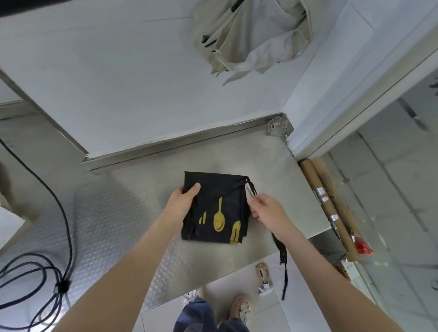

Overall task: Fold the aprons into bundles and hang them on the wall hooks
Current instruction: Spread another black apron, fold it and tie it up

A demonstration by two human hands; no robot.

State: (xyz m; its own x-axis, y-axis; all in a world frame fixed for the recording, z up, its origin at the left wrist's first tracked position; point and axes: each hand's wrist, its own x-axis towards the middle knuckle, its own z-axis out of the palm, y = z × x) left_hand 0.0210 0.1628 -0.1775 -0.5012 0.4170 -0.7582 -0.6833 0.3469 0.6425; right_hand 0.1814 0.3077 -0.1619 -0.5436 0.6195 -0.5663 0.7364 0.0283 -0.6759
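A black apron (216, 207) with yellow spoon prints is folded into a square bundle, held above the steel counter (119, 218). My left hand (182, 202) grips its left edge, thumb on top. My right hand (264, 208) pinches the right edge where the black strings (283, 252) come out; the strings hang down past the counter's edge. A beige apron (249, 29) hangs bunched on the white wall above; its hook is hidden.
A black cable (58, 231) loops over the counter's left side. Cardboard tubes (330, 203) with silver tape lean at the right, beside a glass door (408, 180). A steel rail (177, 144) runs along the wall's foot. My feet stand on the tiled floor below.
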